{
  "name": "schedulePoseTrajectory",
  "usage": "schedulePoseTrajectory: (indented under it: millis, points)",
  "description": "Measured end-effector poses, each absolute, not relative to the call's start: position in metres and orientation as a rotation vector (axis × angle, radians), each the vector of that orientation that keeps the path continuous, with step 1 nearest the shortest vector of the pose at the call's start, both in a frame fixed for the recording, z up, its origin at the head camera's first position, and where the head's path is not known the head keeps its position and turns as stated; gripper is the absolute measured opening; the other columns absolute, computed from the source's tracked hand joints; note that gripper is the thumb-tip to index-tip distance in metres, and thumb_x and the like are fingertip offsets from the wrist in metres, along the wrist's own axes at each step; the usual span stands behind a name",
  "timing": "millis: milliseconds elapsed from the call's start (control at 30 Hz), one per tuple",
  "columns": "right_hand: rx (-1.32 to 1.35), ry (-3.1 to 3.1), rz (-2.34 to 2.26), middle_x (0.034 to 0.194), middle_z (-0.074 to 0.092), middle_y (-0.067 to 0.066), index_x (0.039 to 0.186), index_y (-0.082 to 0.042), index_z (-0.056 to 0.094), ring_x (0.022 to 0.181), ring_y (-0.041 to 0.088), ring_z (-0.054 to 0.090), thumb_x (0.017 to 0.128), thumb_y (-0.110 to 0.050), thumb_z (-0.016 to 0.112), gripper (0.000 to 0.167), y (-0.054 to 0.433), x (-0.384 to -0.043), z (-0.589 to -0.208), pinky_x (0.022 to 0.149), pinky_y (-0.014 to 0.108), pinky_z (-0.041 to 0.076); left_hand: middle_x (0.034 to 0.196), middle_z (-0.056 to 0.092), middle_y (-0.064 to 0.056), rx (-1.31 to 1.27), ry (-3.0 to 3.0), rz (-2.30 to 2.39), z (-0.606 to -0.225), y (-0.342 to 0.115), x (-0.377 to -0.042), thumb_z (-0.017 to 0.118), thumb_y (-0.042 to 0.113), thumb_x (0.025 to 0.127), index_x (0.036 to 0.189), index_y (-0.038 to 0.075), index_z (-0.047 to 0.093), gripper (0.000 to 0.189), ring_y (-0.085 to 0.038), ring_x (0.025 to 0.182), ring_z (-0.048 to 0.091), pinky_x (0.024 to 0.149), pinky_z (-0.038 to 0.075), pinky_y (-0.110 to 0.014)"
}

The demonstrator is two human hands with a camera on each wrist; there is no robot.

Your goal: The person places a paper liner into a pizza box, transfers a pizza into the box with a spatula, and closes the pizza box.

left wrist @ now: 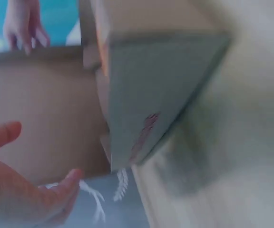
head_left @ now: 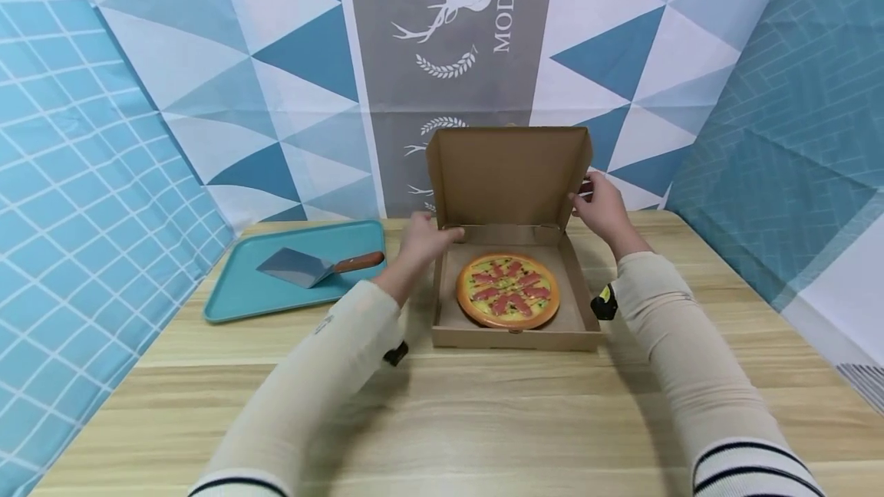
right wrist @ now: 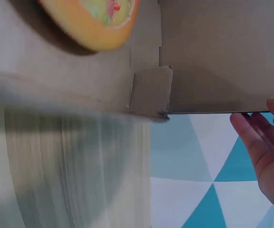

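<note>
A cardboard pizza box [head_left: 516, 339] stands on the table with its lid [head_left: 511, 175] raised and leaning back. Inside lies a round pizza [head_left: 508, 291] with a thick crust and reddish strips on top. My right hand [head_left: 599, 204] holds the lid's right side edge; in the right wrist view the thumb is on the inner face and the fingers [right wrist: 244, 133] are at the outer side. By the box's back left corner is my left hand [head_left: 423, 242]. Its thumb and fingers [left wrist: 65, 190] are spread beside the lid in the left wrist view, gripping nothing visible.
To the left, a teal tray [head_left: 242, 290] lies on the wooden table [head_left: 483, 420]. On it rests a metal pizza server [head_left: 297, 267] with a wooden handle. A patterned cloth [head_left: 290, 83] hangs behind the table, and blue-patterned sheets flank both sides.
</note>
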State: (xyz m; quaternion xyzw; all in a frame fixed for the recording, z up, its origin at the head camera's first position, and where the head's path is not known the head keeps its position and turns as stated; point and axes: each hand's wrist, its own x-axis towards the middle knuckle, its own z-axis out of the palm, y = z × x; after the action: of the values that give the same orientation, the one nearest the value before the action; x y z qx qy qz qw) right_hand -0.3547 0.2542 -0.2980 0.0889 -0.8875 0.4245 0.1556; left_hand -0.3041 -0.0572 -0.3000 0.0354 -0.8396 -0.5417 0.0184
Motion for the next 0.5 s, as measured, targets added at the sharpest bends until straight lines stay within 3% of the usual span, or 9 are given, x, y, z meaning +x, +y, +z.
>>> schedulePoseTrajectory:
  millis: [300,500]
  points:
    - [0.17,-2.572,1.038,0.103,0.061,0.027,0.111,0.01,0.057,0.095,0.039,0.059,0.094,-0.01,0.056,0.026,0.247,-0.361,-0.31,0.081,0.049,0.051,0.15,0.041,-0.013,0.144,-2.423,-1.761,-0.308,-0.051,-0.366,0.067,0.013,0.091,0.15,0.009,0.038,0.066,-0.028,0.135,0.041,0.107,0.039,-0.037]
    - [0.134,-2.521,1.017,0.101,0.06,0.026,0.111,0.01,0.058,0.092,0.038,0.056,0.094,-0.009,0.052,0.026,0.246,-0.365,-0.305,0.08,0.049,0.049,0.14,0.052,-0.016,0.143,-2.334,-1.747,-0.302,-0.046,-0.384,0.056,0.001,0.088,0.143,0.006,0.049,0.056,-0.029,0.129,0.046,0.103,0.042,-0.037]
